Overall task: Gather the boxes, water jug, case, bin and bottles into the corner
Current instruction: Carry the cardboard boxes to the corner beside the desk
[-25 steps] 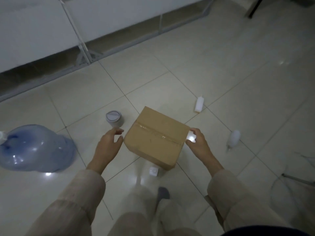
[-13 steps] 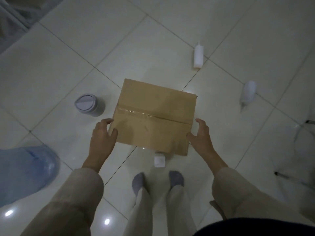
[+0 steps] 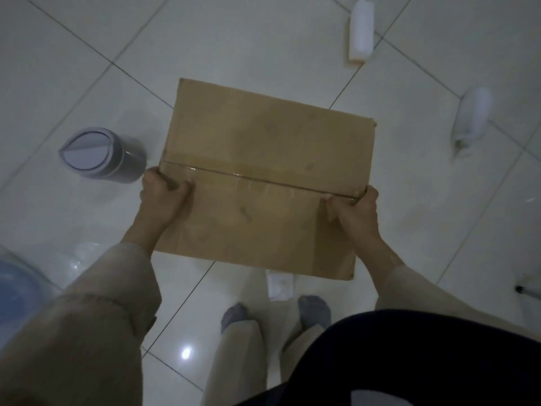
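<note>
A taped brown cardboard box (image 3: 266,159) fills the middle of the view, seen from straight above. My left hand (image 3: 164,197) grips its left edge at the tape seam and my right hand (image 3: 355,209) grips its right edge. A small grey bin (image 3: 102,155) with a white swing lid stands just left of the box. Two white bottles lie on the tiles: one bottle (image 3: 360,30) at the top, another bottle (image 3: 471,118) at the right. The blue water jug (image 3: 17,291) shows at the lower left edge. A small white box (image 3: 280,284) sits on the floor by my feet.
The floor is pale glossy tile (image 3: 73,68) with dark grout lines. My socked feet (image 3: 313,310) stand just below the cardboard box. A thin dark cable or stand leg (image 3: 527,290) enters from the right edge.
Both hands have closed on the sides of the cardboard box, which they only flanked before. The camera has tipped down and moved closer, so the box looks larger.
</note>
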A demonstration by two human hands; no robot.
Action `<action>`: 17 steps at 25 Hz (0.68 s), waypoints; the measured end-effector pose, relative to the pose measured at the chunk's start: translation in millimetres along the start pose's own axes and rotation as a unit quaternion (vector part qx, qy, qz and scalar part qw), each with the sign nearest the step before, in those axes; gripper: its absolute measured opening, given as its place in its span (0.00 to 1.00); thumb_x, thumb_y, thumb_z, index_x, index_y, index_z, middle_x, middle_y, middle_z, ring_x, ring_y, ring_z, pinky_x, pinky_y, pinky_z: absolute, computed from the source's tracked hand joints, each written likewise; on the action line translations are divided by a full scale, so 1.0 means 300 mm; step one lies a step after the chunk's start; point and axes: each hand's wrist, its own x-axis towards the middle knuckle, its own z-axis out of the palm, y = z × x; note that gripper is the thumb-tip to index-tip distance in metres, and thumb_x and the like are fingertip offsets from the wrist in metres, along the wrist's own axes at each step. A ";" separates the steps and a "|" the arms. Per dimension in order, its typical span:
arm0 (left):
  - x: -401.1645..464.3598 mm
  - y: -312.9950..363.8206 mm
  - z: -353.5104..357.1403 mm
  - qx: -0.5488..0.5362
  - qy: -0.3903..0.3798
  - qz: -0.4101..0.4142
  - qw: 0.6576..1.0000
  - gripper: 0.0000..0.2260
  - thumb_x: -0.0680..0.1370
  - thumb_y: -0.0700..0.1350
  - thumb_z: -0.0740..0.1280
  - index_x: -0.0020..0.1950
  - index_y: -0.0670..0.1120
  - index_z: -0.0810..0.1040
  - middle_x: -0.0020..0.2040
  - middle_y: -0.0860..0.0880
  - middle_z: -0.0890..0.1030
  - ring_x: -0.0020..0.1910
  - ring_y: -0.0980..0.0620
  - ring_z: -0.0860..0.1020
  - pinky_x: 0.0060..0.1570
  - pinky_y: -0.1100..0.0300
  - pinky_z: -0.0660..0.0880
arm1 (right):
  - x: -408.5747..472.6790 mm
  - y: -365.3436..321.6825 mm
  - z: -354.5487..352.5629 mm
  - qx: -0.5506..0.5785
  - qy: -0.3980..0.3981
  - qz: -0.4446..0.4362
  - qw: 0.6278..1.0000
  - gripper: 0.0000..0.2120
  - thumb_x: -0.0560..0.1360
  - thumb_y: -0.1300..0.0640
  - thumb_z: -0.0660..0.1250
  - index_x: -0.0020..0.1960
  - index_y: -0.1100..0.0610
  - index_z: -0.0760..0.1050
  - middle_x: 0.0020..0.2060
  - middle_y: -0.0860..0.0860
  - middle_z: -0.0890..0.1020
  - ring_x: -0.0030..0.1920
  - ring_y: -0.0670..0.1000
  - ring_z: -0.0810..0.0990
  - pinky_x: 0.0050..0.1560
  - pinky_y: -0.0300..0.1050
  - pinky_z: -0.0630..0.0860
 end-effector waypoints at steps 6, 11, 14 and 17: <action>-0.051 -0.004 -0.109 -0.048 0.012 -0.021 0.999 0.28 0.75 0.52 0.64 0.69 0.40 0.61 0.67 0.40 0.68 0.66 0.41 0.68 0.64 0.51 0.66 | -0.075 -0.122 -0.029 0.007 -0.007 -0.042 0.999 0.33 0.70 0.53 0.71 0.68 0.55 0.59 0.56 0.49 0.70 0.53 0.49 0.70 0.50 0.42 0.67; -0.257 -0.049 -0.309 -0.142 0.109 -0.052 0.982 0.23 0.78 0.48 0.60 0.70 0.40 0.59 0.68 0.42 0.67 0.65 0.44 0.68 0.56 0.57 0.63 | -0.220 -0.284 -0.013 -0.020 -0.068 -0.132 0.989 0.29 0.69 0.53 0.71 0.66 0.51 0.61 0.54 0.48 0.72 0.52 0.49 0.73 0.42 0.37 0.67; -0.437 -0.117 -0.427 -0.206 0.173 -0.081 0.960 0.20 0.78 0.46 0.60 0.68 0.42 0.62 0.65 0.43 0.70 0.61 0.48 0.69 0.53 0.65 0.64 | -0.342 -0.383 0.031 -0.043 -0.127 -0.186 0.973 0.29 0.70 0.54 0.70 0.66 0.51 0.61 0.53 0.47 0.73 0.52 0.50 0.73 0.45 0.39 0.67; -0.638 -0.190 -0.506 -0.256 0.251 -0.108 0.927 0.05 0.76 0.44 0.63 0.48 0.47 0.68 0.44 0.48 0.72 0.44 0.52 0.70 0.35 0.75 0.67 | -0.480 -0.453 0.078 -0.078 -0.196 -0.246 0.946 0.30 0.71 0.55 0.69 0.68 0.51 0.61 0.57 0.48 0.73 0.56 0.50 0.74 0.51 0.42 0.69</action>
